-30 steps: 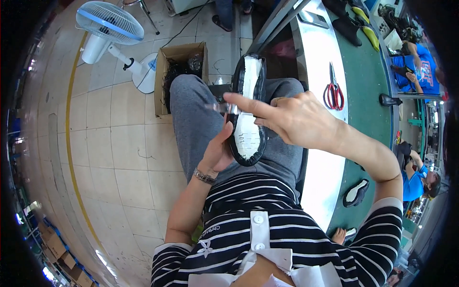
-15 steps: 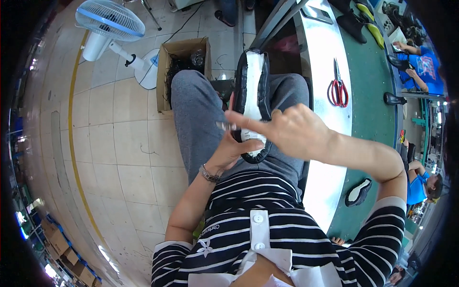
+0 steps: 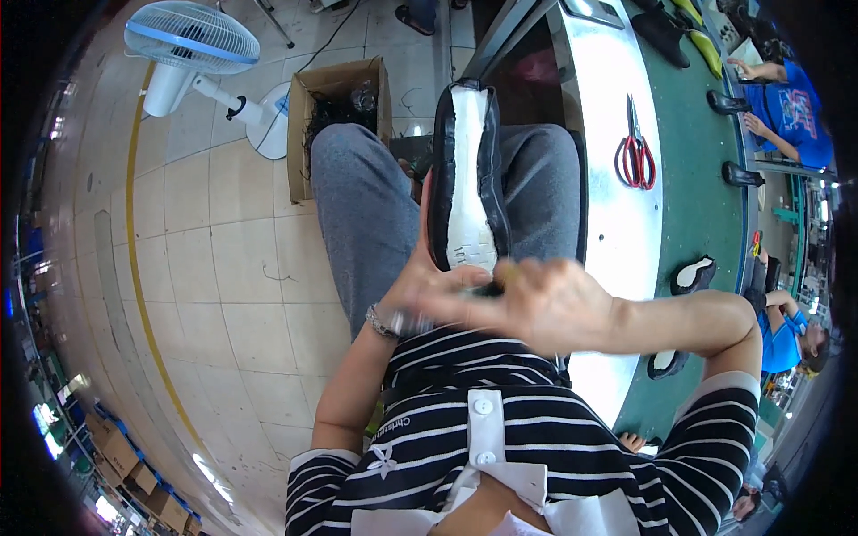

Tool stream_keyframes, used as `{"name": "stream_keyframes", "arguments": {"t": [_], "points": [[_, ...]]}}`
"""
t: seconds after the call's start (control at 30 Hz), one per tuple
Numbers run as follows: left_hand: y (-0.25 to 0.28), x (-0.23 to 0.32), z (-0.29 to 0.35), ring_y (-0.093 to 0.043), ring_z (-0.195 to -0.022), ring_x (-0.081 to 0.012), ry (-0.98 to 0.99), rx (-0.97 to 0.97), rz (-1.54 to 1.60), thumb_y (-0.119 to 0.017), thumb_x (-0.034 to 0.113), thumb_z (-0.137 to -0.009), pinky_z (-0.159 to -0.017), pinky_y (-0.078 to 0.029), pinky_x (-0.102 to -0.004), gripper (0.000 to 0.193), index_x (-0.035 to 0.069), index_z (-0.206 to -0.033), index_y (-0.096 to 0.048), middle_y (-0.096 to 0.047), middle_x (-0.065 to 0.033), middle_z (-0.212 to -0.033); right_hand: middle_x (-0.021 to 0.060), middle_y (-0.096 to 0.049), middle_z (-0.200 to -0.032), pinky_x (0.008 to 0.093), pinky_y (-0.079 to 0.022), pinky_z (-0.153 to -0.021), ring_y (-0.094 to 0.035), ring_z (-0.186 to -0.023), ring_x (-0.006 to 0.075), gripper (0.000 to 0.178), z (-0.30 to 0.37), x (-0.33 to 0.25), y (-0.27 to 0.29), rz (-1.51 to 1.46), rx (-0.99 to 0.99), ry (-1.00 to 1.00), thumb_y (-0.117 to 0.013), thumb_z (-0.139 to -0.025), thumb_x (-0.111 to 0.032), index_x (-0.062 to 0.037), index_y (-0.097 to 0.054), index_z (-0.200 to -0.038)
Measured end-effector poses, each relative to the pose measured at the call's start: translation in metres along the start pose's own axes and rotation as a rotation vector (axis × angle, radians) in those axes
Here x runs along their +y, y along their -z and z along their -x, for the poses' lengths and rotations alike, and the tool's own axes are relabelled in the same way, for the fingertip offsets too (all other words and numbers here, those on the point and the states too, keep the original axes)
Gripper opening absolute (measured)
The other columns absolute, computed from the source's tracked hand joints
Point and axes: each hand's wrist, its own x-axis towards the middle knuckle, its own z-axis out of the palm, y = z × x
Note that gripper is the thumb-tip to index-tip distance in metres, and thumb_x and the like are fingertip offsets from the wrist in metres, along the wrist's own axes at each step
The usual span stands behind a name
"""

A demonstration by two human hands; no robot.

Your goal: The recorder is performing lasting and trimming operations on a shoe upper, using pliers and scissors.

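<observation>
A black shoe upper point(image 3: 441, 179) is turned sole side up above my lap, its black edge folded over a long white bottom panel. My left hand point(image 3: 420, 277) grips it around the near end, thumb on the white panel and fingers hidden beneath. Just nearer to me, my right hand point(image 3: 545, 308) is closed with its forefinger stretched left, smeared by motion. It holds a slim tool point(image 3: 404, 322) with a metallic tip by the left wrist; a brownish end shows at the knuckles. The tool's exact kind is too blurred to tell.
Red-handled scissors point(image 3: 635, 161) lie on the metal tabletop point(image 3: 617, 259) at my right. Beyond runs a green belt point(image 3: 688, 196) with several shoes. An open carton point(image 3: 297, 143) and a white fan point(image 3: 192, 45) stand ahead left. Co-workers sit across the belt.
My right hand has swept down toward me, from over the white panel to below the shoe's near end. The shoe stays in my left hand. Shoes on the belt have shifted away from me.
</observation>
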Motion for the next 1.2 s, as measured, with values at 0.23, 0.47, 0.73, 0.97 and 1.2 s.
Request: {"name": "stream_keyframes", "arguments": {"t": [0.23,0.47,0.73,0.97,1.2], "points": [[0.026,0.008,0.002,-0.058,-0.104,-0.0161,0.484,-0.226,-0.078,-0.086,0.013,-0.072,-0.082,-0.051,-0.0256,0.105,0.010,-0.151,-0.017,-0.053,-0.0096,-0.125,0.0050,-0.058,-0.055,0.0268,-0.042,-0.034,-0.056,-0.041,0.0115,0.071,-0.018,0.028,0.023,-0.098,-0.017,-0.114,-0.054,-0.089,-0.011,-0.0196,-0.024,-0.153],[0.026,0.062,-0.036,-0.048,-0.118,-0.0154,0.249,-0.078,0.140,-0.083,0.015,-0.075,-0.100,-0.041,-0.0315,0.085,0.009,-0.144,-0.033,-0.048,-0.0039,-0.129,0.0115,-0.061,-0.055,0.0366,-0.050,-0.046,-0.063,-0.048,0.0255,0.065,-0.020,0.070,0.004,-0.222,0.071,-0.327,-0.058,-0.093,-0.021,-0.0205,-0.027,-0.151],[0.015,0.073,-0.077,-0.054,-0.111,-0.0187,0.451,-0.054,0.043,-0.081,0.024,-0.077,-0.097,-0.045,-0.0333,0.087,0.007,-0.145,-0.030,-0.054,-0.0074,-0.121,0.0165,-0.068,-0.074,0.0365,-0.053,-0.054,-0.067,-0.056,0.0268,0.065,0.067,0.051,-0.072,-0.631,0.439,-0.905,-0.060,-0.093,-0.017,-0.0185,-0.029,-0.150],[0.013,0.081,-0.071,-0.057,-0.109,-0.0167,0.509,-0.011,0.167,-0.076,0.022,-0.079,-0.091,-0.050,-0.0346,0.071,0.005,-0.136,-0.038,-0.055,-0.0091,-0.118,0.0152,-0.069,-0.090,0.0358,-0.051,-0.056,-0.068,-0.062,0.0245,0.067,0.087,0.053,-0.033,-0.625,0.669,-0.797,-0.064,-0.088,-0.008,-0.0148,-0.035,-0.149],[0.005,0.061,-0.079,-0.061,-0.096,-0.0123,0.460,0.063,0.066,-0.071,0.018,-0.084,-0.086,-0.049,-0.0305,0.043,0.010,-0.122,-0.053,-0.063,-0.0025,-0.105,0.0145,-0.066,-0.073,0.0310,-0.052,-0.056,-0.068,-0.064,0.0212,0.063,0.016,0.096,-0.002,-0.345,0.624,-0.561,-0.058,-0.093,-0.010,-0.0117,-0.030,-0.150]]}}
